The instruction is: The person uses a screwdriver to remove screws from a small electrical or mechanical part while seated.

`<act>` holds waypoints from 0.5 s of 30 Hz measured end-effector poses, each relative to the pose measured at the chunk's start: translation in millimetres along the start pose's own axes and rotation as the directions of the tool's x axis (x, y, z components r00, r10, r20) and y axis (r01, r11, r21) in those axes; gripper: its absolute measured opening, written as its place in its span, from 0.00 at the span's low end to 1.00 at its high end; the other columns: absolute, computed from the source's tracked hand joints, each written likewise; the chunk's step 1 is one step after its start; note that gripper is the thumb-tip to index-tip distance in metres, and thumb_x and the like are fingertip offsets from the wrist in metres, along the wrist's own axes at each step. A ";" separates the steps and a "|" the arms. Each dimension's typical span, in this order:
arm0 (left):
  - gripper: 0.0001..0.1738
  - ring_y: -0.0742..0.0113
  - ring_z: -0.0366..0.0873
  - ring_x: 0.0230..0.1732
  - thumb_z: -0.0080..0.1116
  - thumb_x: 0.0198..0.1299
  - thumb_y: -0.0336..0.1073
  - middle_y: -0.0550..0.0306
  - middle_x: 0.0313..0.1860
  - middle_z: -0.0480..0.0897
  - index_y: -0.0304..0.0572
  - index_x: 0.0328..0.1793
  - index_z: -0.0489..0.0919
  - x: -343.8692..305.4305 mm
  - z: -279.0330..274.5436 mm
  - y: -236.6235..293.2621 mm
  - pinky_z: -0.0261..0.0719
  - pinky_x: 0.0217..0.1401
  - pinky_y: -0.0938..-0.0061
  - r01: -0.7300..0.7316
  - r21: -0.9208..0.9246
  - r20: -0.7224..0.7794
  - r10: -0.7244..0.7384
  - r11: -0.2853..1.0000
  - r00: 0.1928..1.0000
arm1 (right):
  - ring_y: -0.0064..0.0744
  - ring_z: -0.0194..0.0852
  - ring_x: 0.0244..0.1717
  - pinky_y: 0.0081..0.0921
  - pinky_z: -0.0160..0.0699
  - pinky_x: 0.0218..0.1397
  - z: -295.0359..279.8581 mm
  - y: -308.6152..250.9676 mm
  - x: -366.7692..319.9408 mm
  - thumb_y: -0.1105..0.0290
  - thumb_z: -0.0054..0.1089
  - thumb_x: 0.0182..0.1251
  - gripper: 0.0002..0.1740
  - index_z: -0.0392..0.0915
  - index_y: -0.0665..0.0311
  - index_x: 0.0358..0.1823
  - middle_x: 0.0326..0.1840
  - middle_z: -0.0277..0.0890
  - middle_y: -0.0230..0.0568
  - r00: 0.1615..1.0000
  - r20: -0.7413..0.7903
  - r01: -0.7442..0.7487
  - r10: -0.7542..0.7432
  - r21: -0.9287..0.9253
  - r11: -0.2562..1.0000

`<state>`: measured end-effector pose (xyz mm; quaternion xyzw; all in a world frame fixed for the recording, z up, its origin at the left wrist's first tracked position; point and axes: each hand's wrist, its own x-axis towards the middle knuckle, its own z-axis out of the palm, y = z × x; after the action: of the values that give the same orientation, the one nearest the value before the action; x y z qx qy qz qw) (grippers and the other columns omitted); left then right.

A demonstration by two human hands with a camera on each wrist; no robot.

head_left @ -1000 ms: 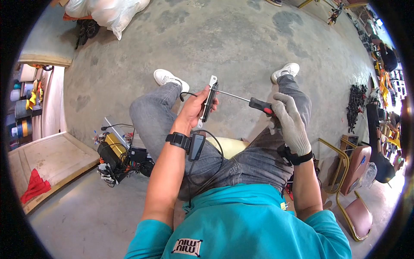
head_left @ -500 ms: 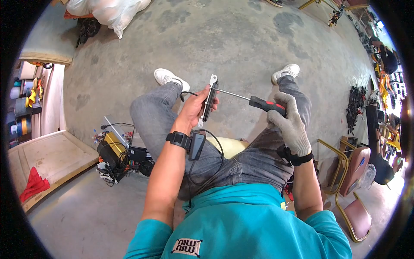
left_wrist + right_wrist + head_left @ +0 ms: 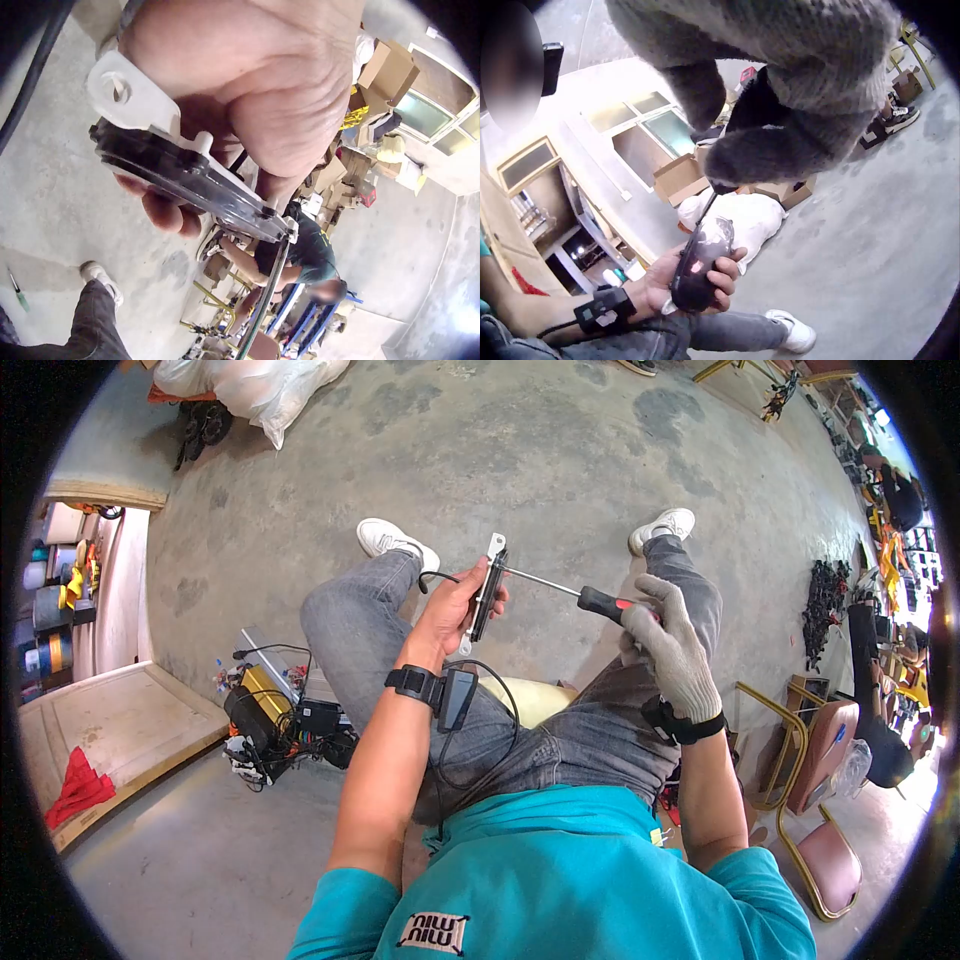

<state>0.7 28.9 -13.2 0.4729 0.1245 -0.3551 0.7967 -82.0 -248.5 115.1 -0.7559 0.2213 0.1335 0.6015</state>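
In the head view the bare left hand (image 3: 450, 612) grips a slim black part (image 3: 488, 600) with pale end tabs, held upright above the lap. A screwdriver (image 3: 598, 603) with a black and red handle points at the part's upper end. The gloved right hand (image 3: 678, 650) pinches the rear of its handle. From the left wrist, the palm (image 3: 277, 90) is close against the black part (image 3: 187, 176), and the shaft (image 3: 262, 304) meets its far end. In the right wrist view the glove (image 3: 802, 82) covers much of the handle.
Electronics and cables (image 3: 290, 715) lie on the floor beside a wooden board (image 3: 120, 720) with a red cloth (image 3: 82, 790). Chairs (image 3: 825, 860) stand at the right, a white bag (image 3: 250, 395) at the top left. Another person (image 3: 300, 259) is in the background.
The right hand's fingers have loosened and closed again on the screwdriver handle, whose red markings have turned. The left hand and black part have hardly moved.
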 end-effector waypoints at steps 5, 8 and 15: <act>0.27 0.70 0.83 0.33 0.50 0.78 0.55 0.56 0.38 0.85 0.34 0.58 0.81 0.8 0.0 -0.8 0.83 0.38 0.75 -0.008 -0.006 0.011 0.008 1.000 1.000 | 0.19 0.75 0.31 0.20 0.77 0.34 -0.2 -0.2 -1.4 0.66 0.57 0.76 0.25 0.67 0.70 0.68 0.38 0.75 0.36 0.994 -0.015 0.106 -0.107 -0.077 0.991; 0.28 0.71 0.82 0.33 0.52 0.77 0.57 0.56 0.36 0.84 0.35 0.57 0.82 1.3 0.4 -0.9 0.82 0.39 0.76 0.003 0.002 0.006 -0.003 1.000 1.000 | 0.18 0.75 0.32 0.20 0.77 0.36 -2.9 -10.9 -2.2 0.69 0.58 0.74 0.22 0.69 0.70 0.65 0.38 0.74 0.34 0.996 0.017 -0.090 0.090 0.028 0.996; 0.28 0.72 0.82 0.33 0.53 0.77 0.56 0.56 0.35 0.85 0.35 0.56 0.82 -0.5 2.7 0.0 0.82 0.38 0.77 0.000 -0.022 -0.003 0.000 1.000 1.000 | 0.15 0.71 0.28 0.17 0.72 0.30 -0.2 10.3 1.2 0.67 0.57 0.76 0.16 0.74 0.67 0.60 0.36 0.74 0.31 0.968 0.034 0.249 -0.247 -0.169 0.953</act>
<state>0.0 26.8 -11.6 0.4649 0.1295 -0.3528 0.8016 -86.0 -250.8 105.8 -0.8259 0.1085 0.0801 0.5474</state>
